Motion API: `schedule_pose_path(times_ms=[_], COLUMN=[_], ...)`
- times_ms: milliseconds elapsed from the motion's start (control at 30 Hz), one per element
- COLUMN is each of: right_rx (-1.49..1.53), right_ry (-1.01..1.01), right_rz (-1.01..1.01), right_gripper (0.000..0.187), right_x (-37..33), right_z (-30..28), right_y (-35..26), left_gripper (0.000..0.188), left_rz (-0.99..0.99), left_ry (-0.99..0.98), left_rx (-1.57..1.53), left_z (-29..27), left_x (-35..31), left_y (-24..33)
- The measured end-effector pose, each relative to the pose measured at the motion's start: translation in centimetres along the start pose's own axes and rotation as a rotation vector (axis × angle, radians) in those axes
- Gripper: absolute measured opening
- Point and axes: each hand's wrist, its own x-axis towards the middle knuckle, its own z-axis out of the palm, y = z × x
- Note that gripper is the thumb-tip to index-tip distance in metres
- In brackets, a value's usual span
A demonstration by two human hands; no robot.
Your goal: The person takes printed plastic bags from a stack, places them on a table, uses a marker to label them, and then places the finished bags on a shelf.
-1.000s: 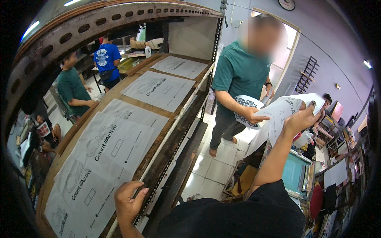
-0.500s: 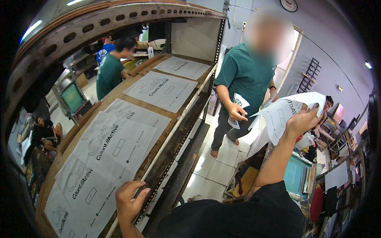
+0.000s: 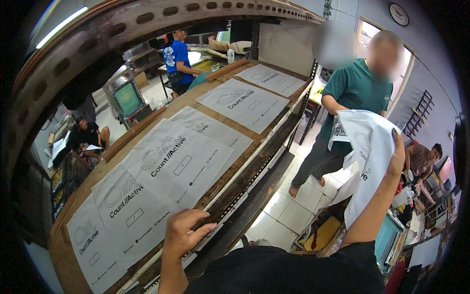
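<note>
A white printed sheet (image 3: 369, 152), perhaps plastic, hangs curved from my right hand (image 3: 395, 154), which grips its upper edge at the right. My left hand (image 3: 188, 228) hovers by the front edge of a wooden shelf board (image 3: 254, 131). Its fingers are bent, the thumb stands apart from them, and nothing shows in between. Several flat white printed sheets (image 3: 169, 161) lie along the board, some overlapping. Facing me, a person in a green shirt (image 3: 342, 88) has one arm partly behind my sheet. A smaller paper with a black print (image 3: 339, 131) shows beside that sheet.
A perforated metal beam (image 3: 171, 11) crosses above the board. Tiled floor (image 3: 267, 223) lies between the shelf and the person. Printing screens (image 3: 391, 240) stand at the lower right. Other people, one in a blue shirt (image 3: 177, 61), are beyond the shelf and at far right.
My view has swung left. The sheet in my right hand has turned and now hangs more upright, closer to the person in green. My left hand keeps its place near the shelf edge.
</note>
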Motion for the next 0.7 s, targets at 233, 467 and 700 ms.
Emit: schedule_pose_path(times_ms=[233,467,700], right_rx=[-0.029,-0.321,-0.238], right_ry=[-0.248,-0.264,-0.55], right_rz=[0.167,0.064,0.295], right_gripper=[0.049,0.048,0.049], right_x=[0.2,0.1,-0.5], right_z=[0.6,-2.3,-1.6], right_y=[3.4,7.2,9.3], left_gripper=[0.04,0.041,0.072], left_rz=[-0.013,-0.005,0.003], left_ry=[-0.008,-0.023,-0.005], left_rx=[0.092,0.172,-0.33], left_z=[0.5,2.0,9.2], left_x=[0.4,3.3,9.0], left_y=[0.5,3.9,5.5])
